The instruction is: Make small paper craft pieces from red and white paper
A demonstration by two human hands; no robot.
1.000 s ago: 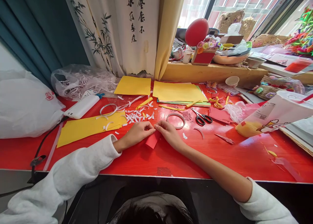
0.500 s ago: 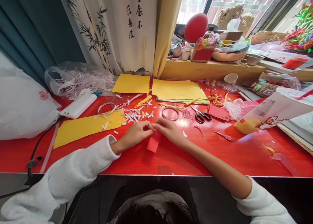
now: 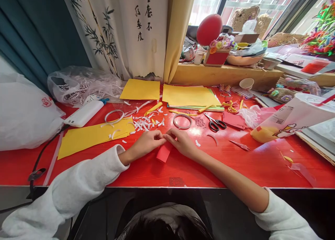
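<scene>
A small piece of red paper [image 3: 163,154] hangs below my fingertips, just above the red table [image 3: 209,170]. My left hand [image 3: 149,142] pinches its upper end between thumb and fingers. From the other side my right hand [image 3: 181,141] meets it, thumb and forefinger pressed together at the same end. The tips of both hands touch and hide the paper's top edge. Behind my right hand lies a roll of tape [image 3: 182,121]. White paper scraps [image 3: 146,123] are strewn beyond my left hand.
Black-handled scissors [image 3: 216,123] and a stack of red paper pieces [image 3: 234,120] lie to the right. A tilted drink cup [image 3: 290,117] stands farther right. Yellow sheets [image 3: 191,95] lie at the back, yellow strips [image 3: 91,135] at left beside another tape roll [image 3: 114,116].
My right thumb and forefinger have shifted slightly, leaving a visible gap behind their pinched tips. The red paper stays almost in place between my hands.
</scene>
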